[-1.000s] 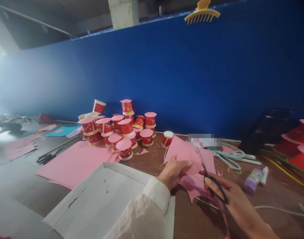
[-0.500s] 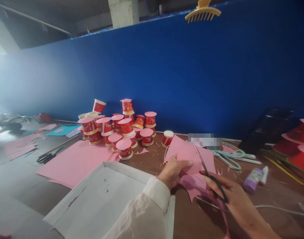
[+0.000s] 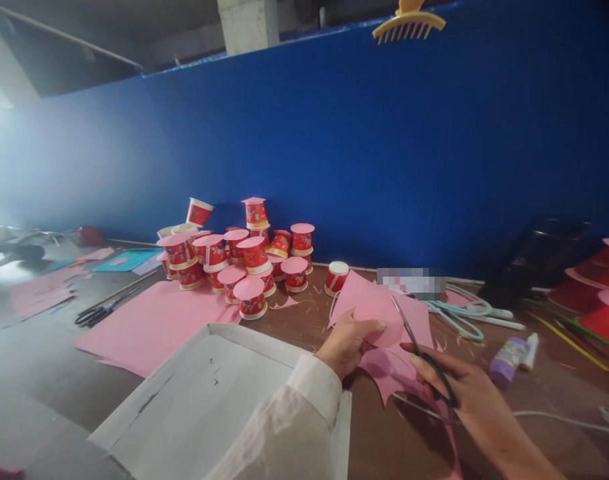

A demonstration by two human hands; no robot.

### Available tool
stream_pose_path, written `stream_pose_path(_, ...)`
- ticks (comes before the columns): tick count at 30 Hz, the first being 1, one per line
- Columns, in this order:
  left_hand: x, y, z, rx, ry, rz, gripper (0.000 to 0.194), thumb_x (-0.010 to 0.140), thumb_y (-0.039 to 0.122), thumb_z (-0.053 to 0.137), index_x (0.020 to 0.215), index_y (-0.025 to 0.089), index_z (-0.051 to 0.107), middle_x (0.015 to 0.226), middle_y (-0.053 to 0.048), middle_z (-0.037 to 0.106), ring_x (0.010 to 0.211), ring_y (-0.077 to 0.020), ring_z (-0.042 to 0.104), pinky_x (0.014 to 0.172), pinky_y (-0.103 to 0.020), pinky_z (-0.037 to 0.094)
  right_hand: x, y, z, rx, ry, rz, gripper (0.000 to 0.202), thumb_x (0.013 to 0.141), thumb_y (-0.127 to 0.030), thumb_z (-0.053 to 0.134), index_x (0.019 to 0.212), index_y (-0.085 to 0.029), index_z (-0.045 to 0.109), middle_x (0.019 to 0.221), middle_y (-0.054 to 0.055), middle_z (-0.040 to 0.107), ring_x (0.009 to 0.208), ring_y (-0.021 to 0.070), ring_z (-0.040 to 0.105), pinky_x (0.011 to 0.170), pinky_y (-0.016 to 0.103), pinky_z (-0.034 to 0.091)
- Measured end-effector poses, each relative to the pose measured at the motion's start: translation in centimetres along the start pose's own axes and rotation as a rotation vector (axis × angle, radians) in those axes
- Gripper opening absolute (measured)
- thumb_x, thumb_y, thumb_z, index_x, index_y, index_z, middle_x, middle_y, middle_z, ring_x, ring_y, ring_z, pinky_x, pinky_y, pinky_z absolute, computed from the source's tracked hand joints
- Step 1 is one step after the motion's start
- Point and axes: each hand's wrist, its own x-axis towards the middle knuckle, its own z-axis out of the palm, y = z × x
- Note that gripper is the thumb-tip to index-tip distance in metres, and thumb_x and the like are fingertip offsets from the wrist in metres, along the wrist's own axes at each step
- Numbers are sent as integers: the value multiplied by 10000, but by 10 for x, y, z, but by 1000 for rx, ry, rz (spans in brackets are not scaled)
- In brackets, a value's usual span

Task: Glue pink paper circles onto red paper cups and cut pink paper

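Between thumb and fingers, my left hand [image 3: 348,339] pinches a piece of pink paper [image 3: 369,303], thumb on top. My right hand [image 3: 454,380] grips black-handled scissors [image 3: 427,360], whose blades lie at the paper's right part, pointing up and to the left. Below both hands, a scrap of pink paper [image 3: 392,373] with a jagged, curved edge hangs over the brown table. Behind the held paper stands a red paper cup [image 3: 337,279] with its white base up. To its left, several red cups [image 3: 252,253] are stacked, many topped with pink paper discs.
A white shallow box [image 3: 184,400] lies under my left forearm. Pink sheets [image 3: 154,327] and a second pair of scissors [image 3: 97,313] are further left. At right are a purple glue stick [image 3: 508,361], a pale cable [image 3: 464,327] and more red cups [image 3: 599,320]. A blue partition [image 3: 334,147] rises behind.
Almost nothing differs. Both hands, the paper and the scissors hold nearly the same place; the whole view has shifted very slightly.
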Motion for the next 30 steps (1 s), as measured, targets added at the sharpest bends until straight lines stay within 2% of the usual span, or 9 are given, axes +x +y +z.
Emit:
stream_pose_path(8,0,1,1,5,-12,4,589,462,316,1043,929,140,730,842,-76,752,731,-203,708,649,-309,564,0,0,1,-2,17,3,662,648,-663,896,1082,-163,917,604,7,592,550,157,522,575,319,545)
stream_pose_path(15,2,-1,0,-15,37,-1,576,435,268,1046,892,146,716,840,-68,760,738,-193,707,663,-304,574,-4,-4,1,-8,19,21,666,650,-631,908,1115,-153,909,594,3,589,551,154,526,588,319,550)
stream_pose_path(19,4,-3,-2,-21,28,7,560,461,276,1039,896,137,715,820,-63,750,765,-213,726,725,-341,609,-3,-6,4,3,71,15,667,641,-641,896,1104,-161,906,608,13,632,583,169,566,591,303,538)
stream_pose_path(23,6,-5,-4,-14,24,27,546,483,288,1035,907,132,728,835,-68,757,773,-208,722,772,-360,614,-3,-12,6,33,64,38,668,616,-628,909,1100,-167,899,617,18,655,622,189,609,598,293,546)
stream_pose_path(30,6,-4,-3,-5,9,39,502,483,337,1041,779,170,672,719,-14,686,760,-175,686,850,-347,588,-5,-12,7,78,54,34,656,605,-624,921,1073,-164,896,657,19,670,639,189,617,623,301,549)
